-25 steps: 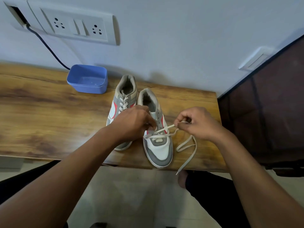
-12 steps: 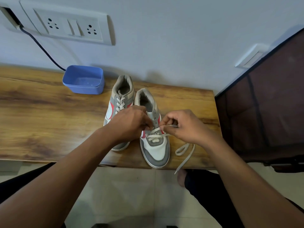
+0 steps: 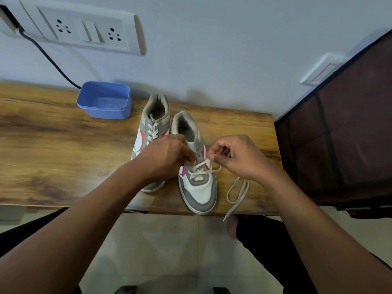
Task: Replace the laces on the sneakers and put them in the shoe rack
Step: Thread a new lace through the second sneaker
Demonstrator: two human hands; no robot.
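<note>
Two grey, white and red sneakers stand side by side on the wooden table [image 3: 53, 149], toes toward me. The left sneaker [image 3: 153, 128] is fully laced. The right sneaker [image 3: 198, 187] has a cream lace [image 3: 235, 194] through its lowest eyelets only; the loose end loops on the table and hangs over the front edge. My left hand [image 3: 167, 158] rests over the right sneaker's left eyelets, fingers curled at the lace. My right hand [image 3: 237, 158] pinches the lace between thumb and forefinger just above the right eyelets.
A blue plastic tub [image 3: 105, 100] sits by the wall behind the sneakers. A socket panel [image 3: 84, 30] with a black cable [image 3: 48, 58] is on the wall. A dark fabric-covered rack [image 3: 343, 134] stands right of the table. Tiled floor lies below.
My right hand has moved left from beside the sneaker to above its eyelets, bringing the lace with it. My left hand stays on the sneaker.
</note>
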